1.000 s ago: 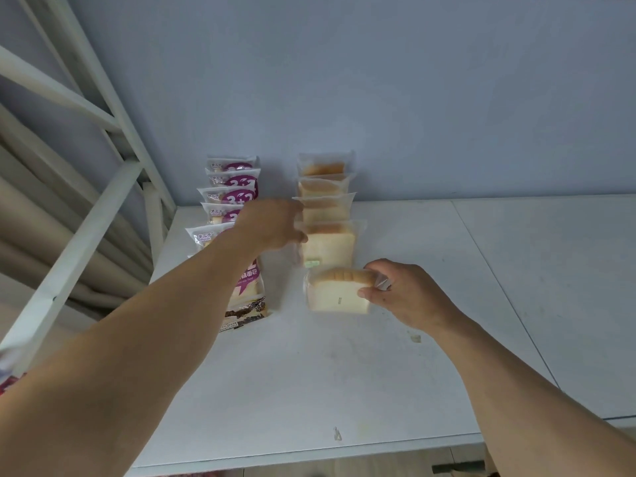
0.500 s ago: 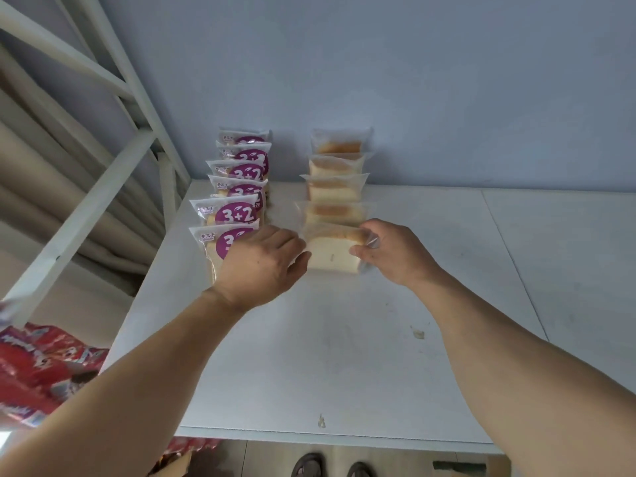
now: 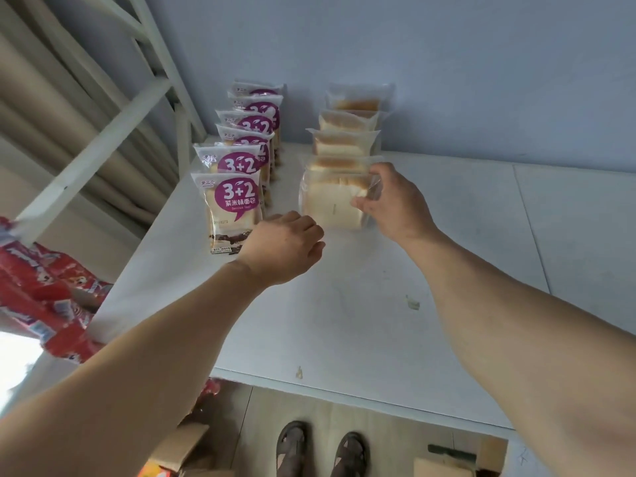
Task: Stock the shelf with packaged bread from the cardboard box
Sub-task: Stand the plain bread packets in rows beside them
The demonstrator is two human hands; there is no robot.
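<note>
Two rows of packaged bread stand upright on the white shelf (image 3: pixel 344 321). The left row has purple "3+2" packs; its front pack (image 3: pixel 231 208) stands free. The right row holds clear packs of white sliced bread. My right hand (image 3: pixel 392 201) pinches the right side of the front clear pack (image 3: pixel 327 204), thumb and fingers curled on its wrapper. My left hand (image 3: pixel 282 247) hovers low over the shelf in front of the purple pack, fingers loosely curled, holding nothing. A cardboard box (image 3: pixel 179 449) shows below the shelf edge.
Red snack bags (image 3: pixel 41 297) lie on a lower level at the left. White shelf-frame bars (image 3: pixel 96 146) cross the upper left. The blue wall stands behind the rows. My feet in sandals (image 3: pixel 320 449) stand on the floor below the shelf edge.
My left hand has drawn back from the purple packs and let go of the front one. My right hand stays on the front clear pack, which now stands upright at the row's front.
</note>
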